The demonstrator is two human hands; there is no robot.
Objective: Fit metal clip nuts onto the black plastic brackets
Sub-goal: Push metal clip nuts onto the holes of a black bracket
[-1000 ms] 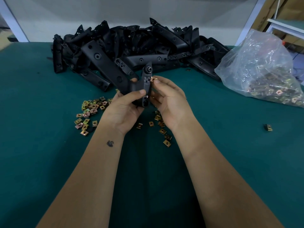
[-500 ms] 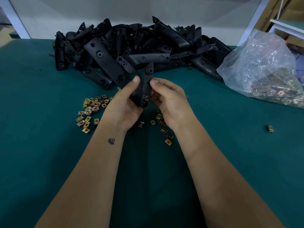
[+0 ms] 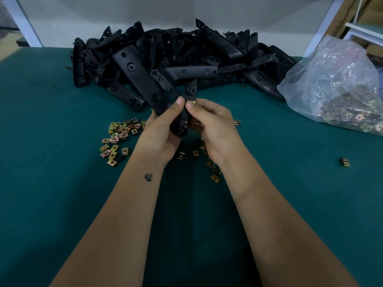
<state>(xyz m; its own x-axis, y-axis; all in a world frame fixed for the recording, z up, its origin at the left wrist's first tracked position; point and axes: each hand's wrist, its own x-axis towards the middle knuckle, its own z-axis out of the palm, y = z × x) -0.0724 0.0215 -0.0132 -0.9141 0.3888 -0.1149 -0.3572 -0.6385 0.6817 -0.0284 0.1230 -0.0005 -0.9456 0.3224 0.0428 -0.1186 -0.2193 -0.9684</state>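
Observation:
My left hand grips a black plastic bracket held upright above the green table, thumb tip near the bracket's upper part. My right hand meets it from the right and pinches a brass-coloured clip nut against the bracket's edge; only a sliver of the nut shows between thumb and finger. Loose clip nuts lie scattered on the table left of and beneath my hands.
A big heap of black brackets fills the back of the green table. At right lies a clear plastic bag full of clip nuts. One stray nut lies alone at right.
My left thumb has slid from the bracket's middle up to its upper part, meeting my right fingertips. The bracket stays upright between both hands, and the camera has tilted slightly.

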